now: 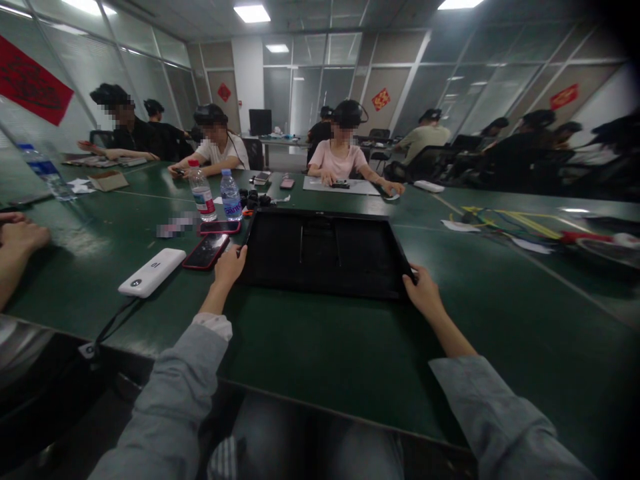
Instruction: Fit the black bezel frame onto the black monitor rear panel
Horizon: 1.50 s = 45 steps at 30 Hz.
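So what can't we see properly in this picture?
All in the head view:
The black panel: its underside is hidden by the panel itself.
The left hand and right hand: some fingertips are hidden by the panel's edges.
The nearby person's arm: cut off by the left edge.
The red-capped bottle: writing too small and blurred.

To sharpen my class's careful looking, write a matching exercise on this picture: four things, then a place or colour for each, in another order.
1. Tray
2. Power bank
3. Red-capped bottle
4. Right hand

A. At the tray's right edge
B. Black, with a raised rim
C. Beside a blue-capped bottle
D. White, lying on the table

Pairs: 1-B, 2-D, 3-C, 4-A
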### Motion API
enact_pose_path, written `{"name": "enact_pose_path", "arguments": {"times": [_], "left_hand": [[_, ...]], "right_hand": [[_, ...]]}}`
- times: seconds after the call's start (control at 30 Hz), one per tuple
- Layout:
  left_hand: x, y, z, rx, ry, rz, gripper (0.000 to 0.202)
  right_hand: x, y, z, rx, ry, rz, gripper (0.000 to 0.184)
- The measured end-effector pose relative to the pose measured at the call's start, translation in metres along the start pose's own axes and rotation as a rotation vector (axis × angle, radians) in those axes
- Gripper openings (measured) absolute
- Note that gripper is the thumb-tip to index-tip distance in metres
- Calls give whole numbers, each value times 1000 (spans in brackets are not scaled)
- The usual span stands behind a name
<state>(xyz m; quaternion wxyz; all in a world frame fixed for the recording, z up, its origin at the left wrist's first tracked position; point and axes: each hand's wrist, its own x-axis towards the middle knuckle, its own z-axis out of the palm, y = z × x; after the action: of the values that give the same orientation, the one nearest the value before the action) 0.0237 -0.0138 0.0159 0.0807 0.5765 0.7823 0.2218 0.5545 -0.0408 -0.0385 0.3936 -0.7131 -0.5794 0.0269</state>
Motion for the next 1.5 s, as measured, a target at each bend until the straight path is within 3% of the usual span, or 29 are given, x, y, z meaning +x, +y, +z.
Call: {"name": "enact_pose_path", "arguments": {"times": [0.6, 1.5], "left_hand": [[-1, 1, -3, 45, -23, -4, 52], [0, 1, 1, 98, -32, 4, 53]], "right_hand": [[-9, -10, -7, -10, -55, 118, 47], [-11, -23, -10, -130, -101, 87, 51]]}}
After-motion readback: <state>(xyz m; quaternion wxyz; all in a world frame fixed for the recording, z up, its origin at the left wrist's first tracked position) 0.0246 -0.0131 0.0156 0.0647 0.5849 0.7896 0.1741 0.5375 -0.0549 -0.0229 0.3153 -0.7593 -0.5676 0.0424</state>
